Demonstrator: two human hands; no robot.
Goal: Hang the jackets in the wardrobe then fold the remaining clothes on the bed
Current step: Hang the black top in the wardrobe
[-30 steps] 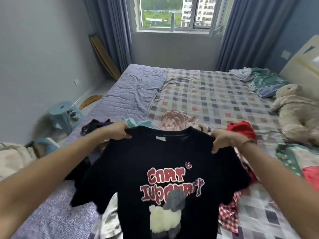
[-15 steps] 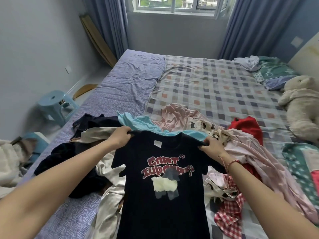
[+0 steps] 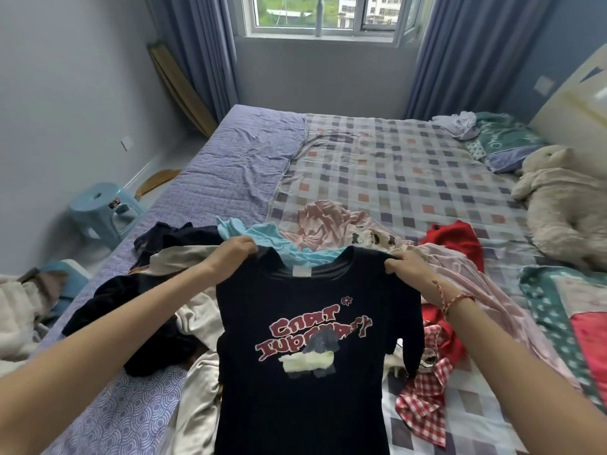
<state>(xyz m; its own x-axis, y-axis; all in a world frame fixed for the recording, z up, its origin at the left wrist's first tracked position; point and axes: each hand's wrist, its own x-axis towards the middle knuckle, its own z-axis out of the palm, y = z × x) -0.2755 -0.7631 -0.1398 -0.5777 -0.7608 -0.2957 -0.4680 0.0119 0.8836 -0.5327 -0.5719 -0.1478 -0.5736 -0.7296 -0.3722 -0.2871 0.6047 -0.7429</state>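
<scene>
A black T-shirt (image 3: 305,372) with red lettering and a sheep print hangs spread out in front of me above the bed (image 3: 394,178). My left hand (image 3: 235,251) pinches its left shoulder and my right hand (image 3: 405,266) pinches its right shoulder. Behind and under it lies a heap of loose clothes: a light blue top (image 3: 262,236), a pink garment (image 3: 328,221), a red garment (image 3: 455,239), a red checked piece (image 3: 423,405), a cream piece (image 3: 197,323) and dark clothes (image 3: 138,313). The shirt's lower hem is out of frame.
A plush bear (image 3: 565,205) and a pillow (image 3: 502,142) lie at the bed's right side by the headboard. A blue plastic stool (image 3: 101,211) stands on the floor at the left. The far half of the checked sheet holds nothing. Curtains (image 3: 460,54) frame the window.
Both hands first lowered the black T-shirt toward the clothes heap, and it now hangs held by its shoulders with the sleeves drooping. The camera tilted down and then back up a little.
</scene>
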